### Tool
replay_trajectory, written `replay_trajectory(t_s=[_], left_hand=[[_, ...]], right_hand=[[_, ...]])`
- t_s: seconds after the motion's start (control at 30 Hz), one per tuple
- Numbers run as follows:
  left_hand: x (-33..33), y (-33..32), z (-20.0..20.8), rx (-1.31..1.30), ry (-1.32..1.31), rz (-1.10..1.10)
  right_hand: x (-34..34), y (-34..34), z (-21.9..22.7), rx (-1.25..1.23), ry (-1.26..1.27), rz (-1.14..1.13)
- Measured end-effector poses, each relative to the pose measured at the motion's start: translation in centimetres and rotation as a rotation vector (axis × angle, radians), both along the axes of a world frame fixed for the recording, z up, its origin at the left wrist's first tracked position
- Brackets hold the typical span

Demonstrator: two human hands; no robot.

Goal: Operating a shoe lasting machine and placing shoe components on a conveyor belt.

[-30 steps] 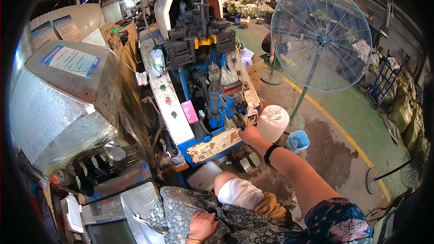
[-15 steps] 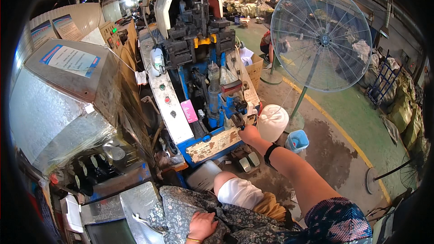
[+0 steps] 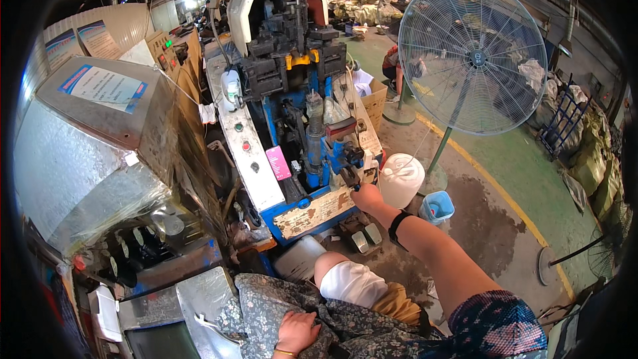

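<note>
My right hand point(image 3: 367, 198) reaches forward and is closed round a dark handle point(image 3: 350, 178) at the front right of a blue-and-white machine point(image 3: 312, 216). Above that handle is a brown-red padded part point(image 3: 340, 127). Black clamp-like blocks point(image 3: 286, 70) and a yellow part point(image 3: 302, 59) stand farther up the machine, under a white hood point(image 3: 247, 13). My left hand point(image 3: 297, 332) lies on the floral apron point(image 3: 266, 299) over my lap, its fingers stretched out and holding nothing.
Left stands a metal-cased unit point(image 3: 80, 139) with dark shoe-like pieces in its opening. Foot pedals point(image 3: 365, 238) lie below the machine. On the right are a white plastic drum point(image 3: 401, 183), a blue bucket point(image 3: 436, 206) and a large standing fan point(image 3: 475, 58). Another person point(image 3: 391, 63) crouches beyond.
</note>
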State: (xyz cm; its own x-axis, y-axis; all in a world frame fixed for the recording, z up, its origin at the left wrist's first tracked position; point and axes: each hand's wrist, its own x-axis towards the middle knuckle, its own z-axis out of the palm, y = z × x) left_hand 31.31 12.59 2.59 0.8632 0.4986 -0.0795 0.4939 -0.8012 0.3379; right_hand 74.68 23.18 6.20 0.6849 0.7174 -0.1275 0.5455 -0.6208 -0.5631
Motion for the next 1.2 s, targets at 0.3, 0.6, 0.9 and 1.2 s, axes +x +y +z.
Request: replay_trajectory(t_s=[0.3,0.6,0.9,1.2], left_hand=[[-0.1,0.0,0.1,0.011,-0.020,-0.001],[0.2,0.3,0.5,-0.027,0.030,-0.011],[0.2,-0.6,0.7,-0.058,-0.060,0.043],[0.2,-0.5,-0.2,-0.022,-0.106,0.048]], right_hand=[[-0.1,0.1,0.0,0.015,0.006,0.000],[-0.1,-0.5,0.9,-0.016,-0.001,-0.009],[0.1,0.0,0.1,-0.026,-0.029,-0.012],[0.0,0.3,0.0,-0.006,-0.016,-0.006]])
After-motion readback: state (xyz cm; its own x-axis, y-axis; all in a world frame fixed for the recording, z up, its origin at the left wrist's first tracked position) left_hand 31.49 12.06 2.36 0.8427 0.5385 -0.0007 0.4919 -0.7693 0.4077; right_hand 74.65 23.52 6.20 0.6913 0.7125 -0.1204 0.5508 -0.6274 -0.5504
